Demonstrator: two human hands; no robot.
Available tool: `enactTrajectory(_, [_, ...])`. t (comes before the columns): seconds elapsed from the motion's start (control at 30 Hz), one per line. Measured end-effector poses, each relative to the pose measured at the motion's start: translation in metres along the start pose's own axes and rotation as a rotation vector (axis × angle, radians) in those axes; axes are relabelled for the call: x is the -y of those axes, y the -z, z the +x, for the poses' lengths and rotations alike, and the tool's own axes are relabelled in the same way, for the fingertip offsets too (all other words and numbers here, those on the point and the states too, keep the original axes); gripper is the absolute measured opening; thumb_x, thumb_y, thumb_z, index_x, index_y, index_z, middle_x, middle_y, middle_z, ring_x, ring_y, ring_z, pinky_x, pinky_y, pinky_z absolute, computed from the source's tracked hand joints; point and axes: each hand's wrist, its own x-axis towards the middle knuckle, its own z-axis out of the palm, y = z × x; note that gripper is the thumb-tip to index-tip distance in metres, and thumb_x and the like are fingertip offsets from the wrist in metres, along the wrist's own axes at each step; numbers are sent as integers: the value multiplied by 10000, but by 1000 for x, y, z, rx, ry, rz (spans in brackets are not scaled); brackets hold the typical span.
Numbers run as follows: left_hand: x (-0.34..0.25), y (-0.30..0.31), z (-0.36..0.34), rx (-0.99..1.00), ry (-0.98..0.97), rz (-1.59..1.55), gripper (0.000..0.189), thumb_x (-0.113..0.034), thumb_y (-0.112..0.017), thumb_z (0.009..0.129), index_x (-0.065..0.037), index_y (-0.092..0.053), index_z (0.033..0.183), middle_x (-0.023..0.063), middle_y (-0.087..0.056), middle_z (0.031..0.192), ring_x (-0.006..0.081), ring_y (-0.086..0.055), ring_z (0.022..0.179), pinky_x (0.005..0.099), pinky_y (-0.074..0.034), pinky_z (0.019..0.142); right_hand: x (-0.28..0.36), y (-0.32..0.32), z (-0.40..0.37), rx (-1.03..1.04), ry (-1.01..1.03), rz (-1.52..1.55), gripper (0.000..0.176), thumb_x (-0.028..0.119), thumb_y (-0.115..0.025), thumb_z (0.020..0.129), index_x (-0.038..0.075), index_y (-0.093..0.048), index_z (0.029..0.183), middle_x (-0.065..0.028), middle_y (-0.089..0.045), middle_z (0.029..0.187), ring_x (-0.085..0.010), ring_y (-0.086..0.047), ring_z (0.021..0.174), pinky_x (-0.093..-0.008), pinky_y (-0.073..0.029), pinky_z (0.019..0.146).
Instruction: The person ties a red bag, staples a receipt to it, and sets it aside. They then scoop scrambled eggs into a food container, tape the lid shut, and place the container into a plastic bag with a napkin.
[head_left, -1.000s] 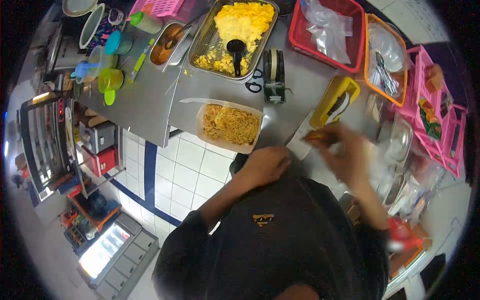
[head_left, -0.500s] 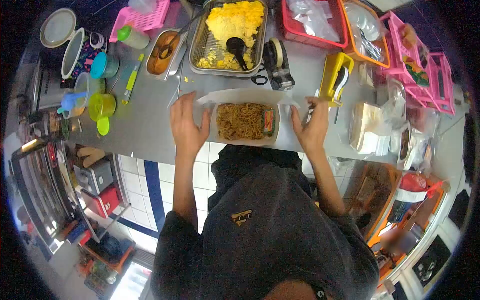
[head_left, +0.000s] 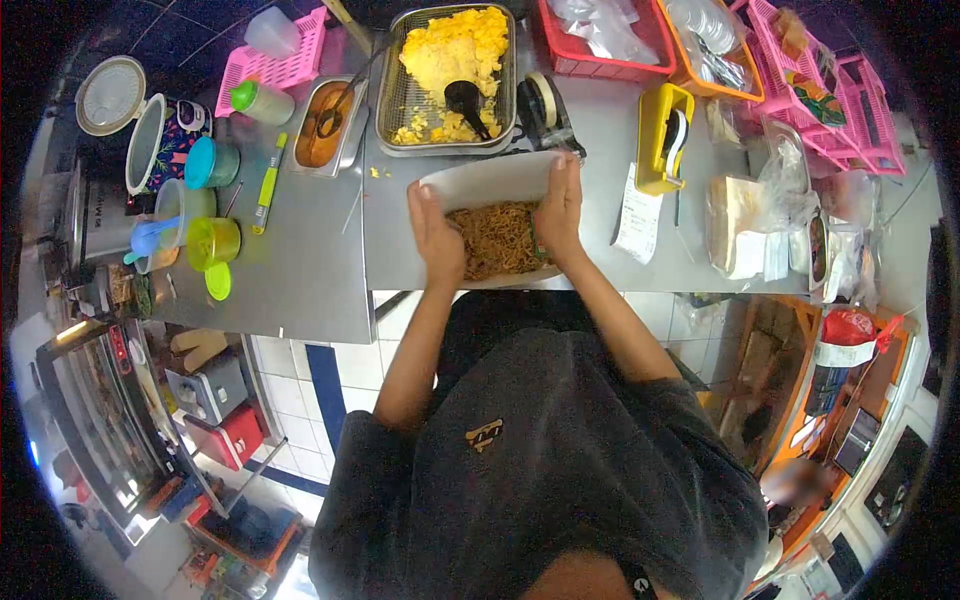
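An open white paper food box [head_left: 500, 178] stands at the table's front edge, its back flap raised. Brown fried noodles [head_left: 495, 240] fill it, and a small green-edged packet shows only in part at their right side. My left hand [head_left: 438, 238] presses along the box's left wall, fingers straight and pointing away from me. On the opposite wall, my right hand [head_left: 560, 212] does the same, covering most of the packet. Between them, both hands hold the box.
Behind the box are a tray of scrambled egg [head_left: 450, 60] with a black ladle [head_left: 466, 100] and a black tape dispenser [head_left: 545, 115]. A yellow tape dispenser [head_left: 660, 140] and a printed receipt [head_left: 637, 215] lie right. Sauce pan [head_left: 325, 125], green cutter [head_left: 267, 185] and tubs stand left.
Both hands have come inward from beside the box onto its side walls, and the walls now stand up closer together. The receipt right of the box has come into view.
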Motion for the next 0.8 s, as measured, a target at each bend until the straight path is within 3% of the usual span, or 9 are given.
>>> enactTrajectory(0.07, [7,-16,2,-185,-221,141,346,-350,-427,1083,-20,-512,1147,42,-521,950,101,-454,868,284,-417,835,-6,-7,4,-55,51,-79,315,323,-380,1098,36,-505,1066,-51,-486,913,-129,-431,862,-310,-409,801])
enactTrajectory(0.13, [-15,-25,5,-154,-141,31,331,-367,-424,1083,-40,-473,1097,42,-519,968,89,-446,875,272,-413,819,4,-10,8,-26,-5,-111,290,296,-387,1096,30,-501,1079,-56,-487,916,-136,-438,850,-319,-410,787])
enactTrajectory(0.23, [-28,-21,10,-79,-104,-113,304,-337,-436,1081,-39,-497,1069,32,-514,953,79,-442,880,263,-409,814,3,-3,8,31,21,-107,267,273,-394,1093,24,-489,1097,-82,-515,932,-160,-471,854,-329,-426,804])
enactTrajectory(0.33, [-14,1,24,87,-198,42,255,-286,-469,1068,-41,-536,1057,9,-524,928,81,-462,874,250,-413,800,5,10,8,138,131,-157,239,239,-400,1087,19,-483,1131,-112,-553,957,-187,-517,889,-336,-440,839])
enactTrajectory(0.43, [-15,10,29,169,-107,-92,178,-208,-530,1038,-40,-585,1049,-9,-551,872,77,-485,844,233,-414,766,0,20,10,201,124,-227,229,222,-410,1079,24,-481,1170,-131,-574,980,-207,-544,931,-338,-443,873])
enactTrajectory(0.5, [-21,21,31,217,-113,269,111,-133,-586,999,-36,-627,1034,-13,-588,840,71,-507,817,245,-433,748,-3,25,14,227,105,-238,225,218,-419,1075,31,-483,1182,-128,-579,972,-204,-548,923,-339,-447,863])
enactTrajectory(0.63, [-25,28,45,291,-275,311,75,-75,-628,955,-16,-666,978,18,-643,860,82,-548,829,272,-455,772,-2,30,19,300,60,-261,207,206,-446,1063,45,-492,1186,-124,-592,930,-190,-561,887,-339,-463,822])
enactTrajectory(0.73, [-31,36,52,398,-443,369,74,-58,-647,918,8,-673,939,74,-683,910,156,-616,875,299,-477,816,10,41,24,385,20,-320,169,179,-478,1046,40,-518,1134,-104,-581,878,-168,-548,844,-332,-461,779])
enactTrajectory(0.8, [-45,45,54,609,-515,522,89,-54,-656,890,28,-668,923,136,-687,964,269,-657,928,325,-490,860,32,58,24,415,103,-318,132,127,-505,1009,19,-536,1079,-122,-579,877,-227,-572,839,-367,-467,767])
